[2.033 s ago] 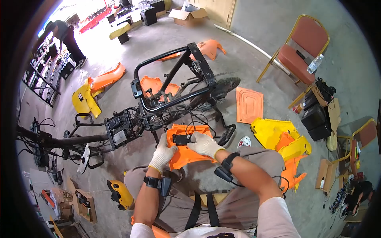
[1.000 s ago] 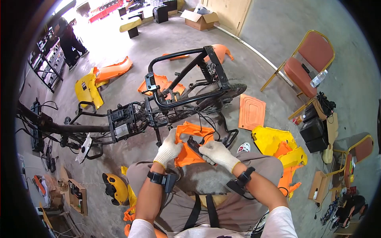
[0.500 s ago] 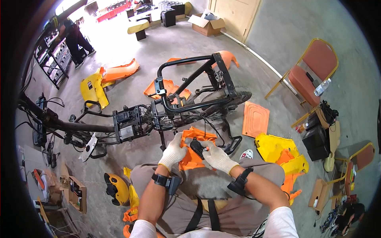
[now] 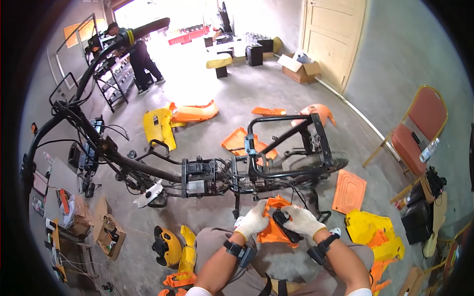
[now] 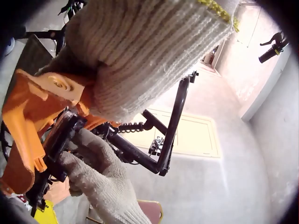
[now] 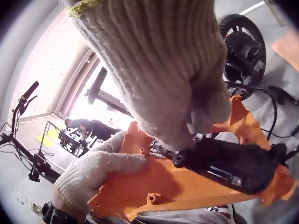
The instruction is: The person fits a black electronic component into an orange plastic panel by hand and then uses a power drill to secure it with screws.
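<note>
In the head view, my gloved left hand (image 4: 252,222) grips the left edge of an orange plastic body panel (image 4: 269,234), its thumb lying on the panel's face in the right wrist view. My gloved right hand (image 4: 305,221) pinches a long black plastic part (image 4: 285,224), which lies slantwise over the panel's opening. Seen from the right wrist, this black part (image 6: 229,163) is smooth and rounded, with a small knob at its near end. From the left wrist, the right hand's fingers (image 5: 98,158) are curled against its side. Part of it is hidden by the glove.
Just beyond my hands stands a stripped black scooter frame (image 4: 148,172) with loose cables. Yellow panels (image 4: 368,227) lie at right, with an orange flat cover (image 4: 349,191) behind them. A yellow-and-black shell (image 4: 170,246) sits at left. A red chair (image 4: 414,148) stands near the wall.
The black part has turned from lying level across the orange panel to a slant, with my right hand still on it. The head view has tilted up, showing more of the room.
</note>
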### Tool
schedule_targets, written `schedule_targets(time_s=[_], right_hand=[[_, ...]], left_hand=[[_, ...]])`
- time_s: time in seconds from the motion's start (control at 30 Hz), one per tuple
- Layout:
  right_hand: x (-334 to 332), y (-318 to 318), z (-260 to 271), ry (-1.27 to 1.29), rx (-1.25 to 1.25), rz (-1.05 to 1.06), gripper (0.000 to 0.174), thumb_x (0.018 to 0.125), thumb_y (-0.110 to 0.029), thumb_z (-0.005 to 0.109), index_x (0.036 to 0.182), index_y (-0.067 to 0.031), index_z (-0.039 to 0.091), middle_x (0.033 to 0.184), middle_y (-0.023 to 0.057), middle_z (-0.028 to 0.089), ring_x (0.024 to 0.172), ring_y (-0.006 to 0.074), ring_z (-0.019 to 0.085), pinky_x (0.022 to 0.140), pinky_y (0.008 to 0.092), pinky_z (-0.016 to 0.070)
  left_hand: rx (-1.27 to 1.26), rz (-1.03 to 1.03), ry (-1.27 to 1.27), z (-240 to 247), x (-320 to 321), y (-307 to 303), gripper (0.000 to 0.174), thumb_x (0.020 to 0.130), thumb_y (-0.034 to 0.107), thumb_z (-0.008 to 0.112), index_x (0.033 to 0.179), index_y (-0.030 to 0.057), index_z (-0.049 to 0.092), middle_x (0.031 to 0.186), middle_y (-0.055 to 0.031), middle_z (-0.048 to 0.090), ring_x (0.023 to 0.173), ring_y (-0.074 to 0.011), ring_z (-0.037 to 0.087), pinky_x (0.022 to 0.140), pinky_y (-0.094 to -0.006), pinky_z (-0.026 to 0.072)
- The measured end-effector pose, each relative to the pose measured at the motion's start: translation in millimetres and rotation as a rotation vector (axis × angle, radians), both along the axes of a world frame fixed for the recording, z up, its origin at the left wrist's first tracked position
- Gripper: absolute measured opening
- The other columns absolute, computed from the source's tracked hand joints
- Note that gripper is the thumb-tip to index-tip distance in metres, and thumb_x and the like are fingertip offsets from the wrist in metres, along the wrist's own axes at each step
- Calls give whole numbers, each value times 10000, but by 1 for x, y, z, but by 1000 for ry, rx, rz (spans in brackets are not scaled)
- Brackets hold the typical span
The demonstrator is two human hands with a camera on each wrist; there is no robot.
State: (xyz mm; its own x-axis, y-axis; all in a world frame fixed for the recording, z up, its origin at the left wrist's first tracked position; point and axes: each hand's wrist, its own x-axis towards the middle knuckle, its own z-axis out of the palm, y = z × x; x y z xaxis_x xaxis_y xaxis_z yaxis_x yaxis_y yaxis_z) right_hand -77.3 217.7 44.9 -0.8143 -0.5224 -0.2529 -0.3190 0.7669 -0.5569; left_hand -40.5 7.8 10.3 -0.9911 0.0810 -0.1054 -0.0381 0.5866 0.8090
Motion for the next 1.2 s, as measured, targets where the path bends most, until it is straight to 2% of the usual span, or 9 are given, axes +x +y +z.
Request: schedule_targets(time_s=[0.17, 0.37, 0.53, 0.57, 0.77, 0.87, 0.97, 1.1, 1.2], right_hand=[[-17, -1, -13, -229, 41, -47, 696, 742, -381, 709, 1339, -75, 523, 1268, 194, 618, 1159, 334, 608, 999, 391, 468], [-21, -12, -9, -272, 110, -44, 751, 622, -438, 772, 1225, -27, 593, 1132, 191, 668, 1022, 322, 650, 905, 365, 495], [-19, -11, 9, -329, 84, 34, 505, 607, -402, 762, 952, -39, 696, 882, 171, 707, 824, 283, 689, 768, 363, 527], [-19, -7, 11, -301, 71, 30, 381, 609, -369, 752, 866, -88, 735, 823, 149, 716, 765, 269, 697, 722, 359, 533], [6, 40, 52, -488, -464, -494, 289, 811, -278, 754, 947, -30, 697, 734, -4, 638, 665, 96, 603, 564, 266, 474], [22, 64, 36, -647, -824, -668, 389, 910, -236, 646, 1242, -52, 561, 797, 13, 608, 543, 91, 555, 433, 248, 443], [50, 62, 37, -694, -1100, -966, 443, 938, -256, 617, 1333, -110, 482, 852, 29, 618, 534, 113, 560, 438, 259, 471], [74, 66, 21, -1082, -1323, -1025, 278, 960, -334, 594, 1189, -177, 597, 855, 14, 628, 575, 153, 546, 459, 299, 433], [76, 64, 12, -1033, -1410, -1046, 188, 960, -351, 596, 1070, -201, 626, 854, 3, 605, 585, 149, 512, 498, 289, 421]], left_hand=[[8, -4, -39, -1, 0, 2, 571, 821, 135, 557, 1365, 63, 402, 1003, -309, 649, 848, -415, 675, 730, -459, 536], [25, -22, -39, -5, -3, 2, 591, 825, 155, 553, 1387, 58, 399, 1134, -331, 611, 1074, -463, 603, 907, -479, 486], [-14, 3, -116, 5, 0, 1, 639, 833, 180, 601, 1423, 45, 397, 1352, -262, 524, 1287, -402, 485, 1058, -416, 414], [-75, 19, 15, -7, 2, 0, 580, 829, 189, 569, 1381, 85, 427, 1221, -290, 591, 1158, -454, 558, 970, -481, 464], [-65, 49, -174, 13, -1, 2, 569, 840, 188, 605, 1375, 131, 422, 1228, -212, 608, 1161, -405, 574, 949, -437, 472], [-71, 36, -153, 17, -1, 5, 560, 852, 183, 584, 1380, 169, 399, 1160, -242, 624, 1095, -432, 594, 903, -476, 481], [-117, 23, -69, 14, 0, 5, 548, 866, 153, 557, 1383, 195, 379, 1060, -267, 651, 977, -444, 639, 825, -505, 502], [-88, 55, -223, 29, -1, 7, 572, 842, 208, 597, 1381, 157, 412, 1144, -218, 640, 1064, -409, 622, 882, -442, 499], [-93, 64, -233, 28, 0, 6, 571, 842, 201, 594, 1382, 155, 413, 1142, -224, 639, 1061, -406, 623, 880, -443, 499]])
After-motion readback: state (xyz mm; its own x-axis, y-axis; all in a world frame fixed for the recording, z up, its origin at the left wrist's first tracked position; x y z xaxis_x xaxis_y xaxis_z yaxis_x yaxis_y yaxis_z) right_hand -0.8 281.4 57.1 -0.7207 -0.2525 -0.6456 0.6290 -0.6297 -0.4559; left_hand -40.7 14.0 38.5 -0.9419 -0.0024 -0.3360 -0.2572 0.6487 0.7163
